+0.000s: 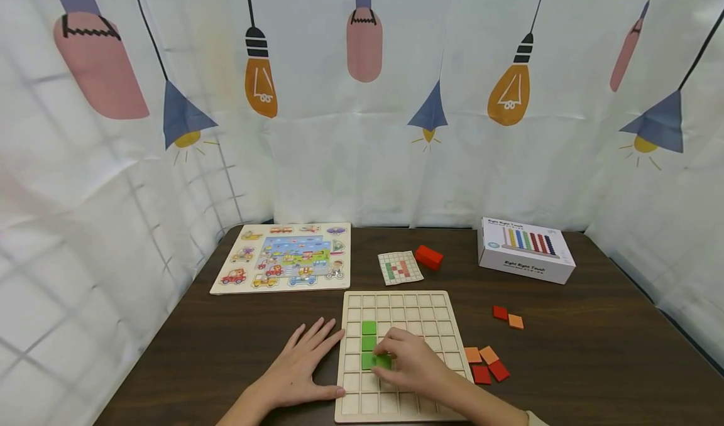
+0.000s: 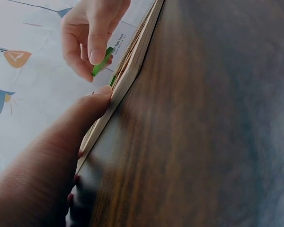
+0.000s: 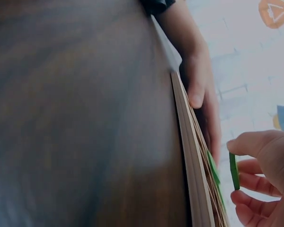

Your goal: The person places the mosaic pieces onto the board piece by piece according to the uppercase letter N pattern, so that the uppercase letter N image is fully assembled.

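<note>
My right hand (image 1: 408, 362) pinches a green square tile (image 1: 383, 361) between thumb and fingers, just above a wooden grid board (image 1: 351, 403). The right wrist view shows this tile (image 3: 234, 172) on edge, apart from the board. Three green tiles (image 1: 369, 343) sit in a vertical row of cells, left of the held one. With its fingers spread, my left hand (image 1: 296, 371) lies at the board's left side. Its thumb touches the board's edge in the left wrist view. Some cells are hidden behind the right hand.
Red tiles (image 1: 481, 374) and orange tiles (image 1: 472, 355) lie right of the board. Behind it are a pattern card (image 1: 400, 267) and a red block (image 1: 429, 257). A picture puzzle (image 1: 226, 283) lies back left; a white box (image 1: 526, 250) stands back right.
</note>
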`<state>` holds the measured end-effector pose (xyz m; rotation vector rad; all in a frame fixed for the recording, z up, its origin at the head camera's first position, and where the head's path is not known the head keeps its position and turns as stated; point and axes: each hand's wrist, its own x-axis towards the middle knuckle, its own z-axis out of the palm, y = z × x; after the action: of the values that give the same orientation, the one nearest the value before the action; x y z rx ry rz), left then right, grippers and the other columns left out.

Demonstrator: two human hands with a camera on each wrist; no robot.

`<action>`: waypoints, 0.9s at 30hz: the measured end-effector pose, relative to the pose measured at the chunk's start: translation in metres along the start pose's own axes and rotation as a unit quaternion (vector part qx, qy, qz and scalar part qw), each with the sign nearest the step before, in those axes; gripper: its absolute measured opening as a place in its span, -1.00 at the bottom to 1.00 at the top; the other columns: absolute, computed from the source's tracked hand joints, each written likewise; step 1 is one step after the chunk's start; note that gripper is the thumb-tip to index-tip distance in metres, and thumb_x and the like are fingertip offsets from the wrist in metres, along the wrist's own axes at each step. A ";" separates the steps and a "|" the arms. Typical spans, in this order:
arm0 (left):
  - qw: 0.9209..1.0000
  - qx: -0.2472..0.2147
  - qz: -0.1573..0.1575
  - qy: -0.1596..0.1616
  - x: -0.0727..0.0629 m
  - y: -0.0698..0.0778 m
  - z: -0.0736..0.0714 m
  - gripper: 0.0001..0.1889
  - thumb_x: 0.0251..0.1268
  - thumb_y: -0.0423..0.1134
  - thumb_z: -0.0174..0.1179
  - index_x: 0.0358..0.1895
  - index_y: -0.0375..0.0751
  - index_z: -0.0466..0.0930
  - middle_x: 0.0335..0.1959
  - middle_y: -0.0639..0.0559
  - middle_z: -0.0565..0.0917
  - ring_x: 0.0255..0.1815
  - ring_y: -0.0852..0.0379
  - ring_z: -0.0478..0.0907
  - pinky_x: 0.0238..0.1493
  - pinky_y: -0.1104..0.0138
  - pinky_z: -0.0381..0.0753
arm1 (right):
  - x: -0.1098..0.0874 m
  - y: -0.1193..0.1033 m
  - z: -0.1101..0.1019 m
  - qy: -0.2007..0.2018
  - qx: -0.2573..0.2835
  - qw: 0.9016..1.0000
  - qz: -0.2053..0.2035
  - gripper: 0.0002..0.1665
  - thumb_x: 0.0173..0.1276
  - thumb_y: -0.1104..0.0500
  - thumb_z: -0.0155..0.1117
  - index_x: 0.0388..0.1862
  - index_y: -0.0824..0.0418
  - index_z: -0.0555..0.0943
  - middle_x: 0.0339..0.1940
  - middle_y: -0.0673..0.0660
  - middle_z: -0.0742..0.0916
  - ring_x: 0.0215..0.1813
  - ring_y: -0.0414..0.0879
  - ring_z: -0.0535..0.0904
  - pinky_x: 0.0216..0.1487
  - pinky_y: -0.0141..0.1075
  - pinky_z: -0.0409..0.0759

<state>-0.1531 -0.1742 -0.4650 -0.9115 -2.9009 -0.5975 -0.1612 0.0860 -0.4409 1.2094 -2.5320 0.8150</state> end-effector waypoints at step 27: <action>1.000 0.006 0.002 0.003 -0.001 -0.001 0.001 -0.04 -0.04 0.51 -0.04 0.43 0.08 0.08 0.43 -0.02 0.09 0.43 -0.06 -0.07 0.26 -0.10 -0.12 | 0.001 -0.014 0.023 0.013 -0.026 0.997 -0.074 -0.78 0.04 0.01 0.44 -0.39 0.05 0.63 -0.40 -0.16 0.54 -0.39 -0.43 0.30 -0.33 -0.75 0.22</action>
<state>-0.1532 -0.1750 -0.4667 -0.9132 -2.8931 -0.5820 -0.1499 0.0655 -0.4540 1.3407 -2.3949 0.7204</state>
